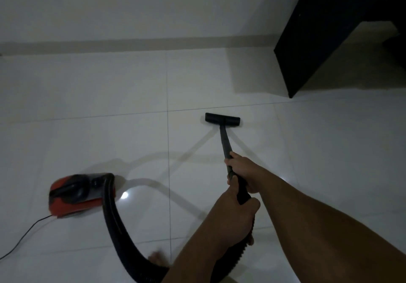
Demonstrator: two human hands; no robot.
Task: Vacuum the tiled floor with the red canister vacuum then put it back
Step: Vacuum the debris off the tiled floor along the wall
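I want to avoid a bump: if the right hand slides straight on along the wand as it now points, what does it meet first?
Probably the floor nozzle. The right hand grips the wand, which runs straight down to that nozzle on the tiled floor; nothing lies between them.

Open tiled floor [87, 89] is stretching wide between the floor nozzle [222, 119] and the wall [131, 8], leaving free passage ahead and to the left. A black cabinet [318, 30] is standing at the far right against the wall, blocking that corner. The red canister vacuum [72, 194] is sitting low left, its hose [114, 223] arcing across the near floor, and a thin power cord [26, 232] is trailing off leftward. Bare tiles are lying open to the right of the arms.
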